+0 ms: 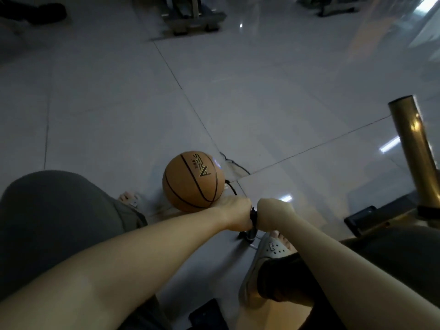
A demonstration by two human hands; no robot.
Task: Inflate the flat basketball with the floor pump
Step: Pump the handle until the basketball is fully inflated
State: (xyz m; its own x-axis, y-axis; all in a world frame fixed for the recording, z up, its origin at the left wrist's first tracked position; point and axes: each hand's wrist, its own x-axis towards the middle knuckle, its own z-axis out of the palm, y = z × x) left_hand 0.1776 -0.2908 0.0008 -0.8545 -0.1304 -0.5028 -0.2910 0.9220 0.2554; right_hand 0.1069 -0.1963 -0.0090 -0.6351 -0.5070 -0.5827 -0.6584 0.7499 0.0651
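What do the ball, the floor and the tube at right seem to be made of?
Ball: matte orange rubber or synthetic leather, black seams; which one is unclear. Floor: glossy ceramic or stone tile, with reflections and joint lines. Tube: probably polished brass-coloured metal, given its sharp highlights.

A dim indoor hall or workroom, judging by broad glossy grey floor tiles (119,103) mirroring ceiling lights, a gold metal leg (414,151), and wheeled stand bases (194,20) far beyond that leg, to its left.
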